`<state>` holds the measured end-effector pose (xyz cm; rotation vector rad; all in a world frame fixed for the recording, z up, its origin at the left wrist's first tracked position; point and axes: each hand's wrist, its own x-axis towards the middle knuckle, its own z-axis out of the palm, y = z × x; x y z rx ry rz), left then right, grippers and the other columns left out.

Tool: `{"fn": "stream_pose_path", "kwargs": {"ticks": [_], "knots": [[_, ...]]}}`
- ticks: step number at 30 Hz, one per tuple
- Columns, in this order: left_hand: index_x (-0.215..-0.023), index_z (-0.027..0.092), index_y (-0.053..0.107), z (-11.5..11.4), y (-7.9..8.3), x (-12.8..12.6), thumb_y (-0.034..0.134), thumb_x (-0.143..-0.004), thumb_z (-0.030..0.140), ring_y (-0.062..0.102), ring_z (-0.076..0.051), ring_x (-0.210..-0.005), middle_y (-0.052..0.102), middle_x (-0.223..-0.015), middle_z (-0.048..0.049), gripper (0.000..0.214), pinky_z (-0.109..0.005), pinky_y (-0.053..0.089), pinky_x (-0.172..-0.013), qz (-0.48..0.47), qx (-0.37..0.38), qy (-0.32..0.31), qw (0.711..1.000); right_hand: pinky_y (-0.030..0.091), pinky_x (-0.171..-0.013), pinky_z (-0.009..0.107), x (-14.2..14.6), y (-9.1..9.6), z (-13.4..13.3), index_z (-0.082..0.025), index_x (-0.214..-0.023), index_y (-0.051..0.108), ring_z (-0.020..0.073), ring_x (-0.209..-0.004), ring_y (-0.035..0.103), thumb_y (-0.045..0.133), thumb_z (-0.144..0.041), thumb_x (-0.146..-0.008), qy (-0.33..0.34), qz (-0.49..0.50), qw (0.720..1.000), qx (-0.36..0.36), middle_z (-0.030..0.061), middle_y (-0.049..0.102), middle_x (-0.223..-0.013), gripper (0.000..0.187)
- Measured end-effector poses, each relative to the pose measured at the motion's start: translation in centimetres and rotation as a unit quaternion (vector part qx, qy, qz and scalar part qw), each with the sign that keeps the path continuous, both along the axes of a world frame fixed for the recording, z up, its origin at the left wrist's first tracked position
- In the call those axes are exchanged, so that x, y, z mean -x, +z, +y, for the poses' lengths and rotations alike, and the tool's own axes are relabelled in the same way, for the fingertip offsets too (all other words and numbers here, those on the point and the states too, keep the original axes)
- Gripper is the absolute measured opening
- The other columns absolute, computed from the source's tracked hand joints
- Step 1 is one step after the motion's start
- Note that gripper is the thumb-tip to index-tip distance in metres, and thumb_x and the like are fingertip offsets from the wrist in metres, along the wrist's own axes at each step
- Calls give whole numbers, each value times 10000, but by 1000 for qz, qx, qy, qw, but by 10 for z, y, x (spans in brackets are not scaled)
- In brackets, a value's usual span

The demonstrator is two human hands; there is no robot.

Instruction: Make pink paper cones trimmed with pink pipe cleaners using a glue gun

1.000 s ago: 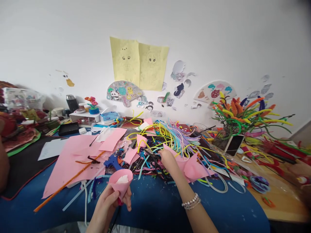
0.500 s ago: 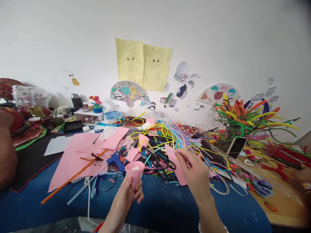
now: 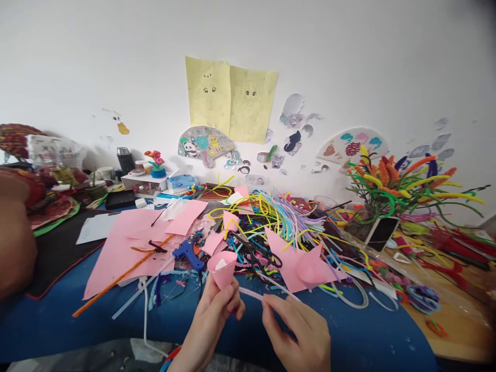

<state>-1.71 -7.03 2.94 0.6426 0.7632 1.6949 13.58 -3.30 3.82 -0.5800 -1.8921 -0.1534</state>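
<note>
My left hand (image 3: 217, 310) is closed around the lower part of a pink paper cone (image 3: 222, 274), whose wide mouth faces up with something white inside. From beside those fingers a pale pink pipe cleaner (image 3: 251, 294) runs across to my right hand (image 3: 298, 330), whose thumb and forefinger pinch its end. Part of it looks coiled or twisted. Behind the right hand lie a cut pink paper sheet (image 3: 284, 263) and a second pink paper cone (image 3: 311, 267) on its side. Black-handled scissors (image 3: 267, 256) rest in the clutter, and a blue glue gun (image 3: 188, 254) is left of the cone.
Pink sheets (image 3: 132, 237) and an orange pipe cleaner (image 3: 112, 284) cover the blue table's (image 3: 70, 330) left side. Heaped pastel pipe cleaners (image 3: 289, 217) fill the middle. A pot of pipe-cleaner flowers (image 3: 387, 181) and a phone (image 3: 382, 233) stand right. Another person's arm (image 3: 15, 237) is far left.
My right hand has come down and toward me from the pink sheet, and now pinches the pipe cleaner. My left hand and its cone have shifted slightly right and up.
</note>
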Motion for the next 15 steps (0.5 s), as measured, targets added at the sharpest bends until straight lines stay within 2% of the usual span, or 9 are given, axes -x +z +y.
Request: {"fn": "stream_pose_path", "kwargs": {"ticks": [2,5,8,10,15], "knots": [[-968,202,562,-2,0,-1,718,-816,340,399,-89,-580,471,-744,48,258,-282,421,-580,10,9,6,1000,396,-465,255,1,-5,-2,-158,-862,668,114,-420,533,624,-82,-880,10,8,1000,27,1,637,-554,89],[-868,198,561,-1,-4,-1,707,-818,301,455,-118,-646,489,-747,34,186,-305,426,-647,29,0,3,1000,399,-470,233,3,-9,-7,-171,-844,668,103,-422,499,617,-80,-863,32,23,996,82,-15,615,-552,106],[-800,202,538,2,-10,-1,717,-803,285,479,-135,-689,491,-737,32,197,-302,407,-660,34,-20,2,999,351,-430,225,7,-15,-12,-190,-768,679,96,-413,440,612,-147,-853,50,54,978,196,-34,557,-525,116],[-783,204,523,4,-13,-1,716,-805,276,482,-137,-698,479,-736,33,208,-296,388,-651,36,-30,0,999,308,-414,228,9,-20,-15,-193,-709,683,96,-419,396,607,-217,-844,59,90,949,297,-44,485,-504,157],[-806,205,509,5,-18,2,702,-836,278,486,-136,-718,478,-758,29,209,-295,378,-672,80,-40,-13,996,224,-441,234,8,-28,-10,-167,-638,683,89,-464,279,625,-318,-783,104,141,846,504,-65,321,-505,217]]}}
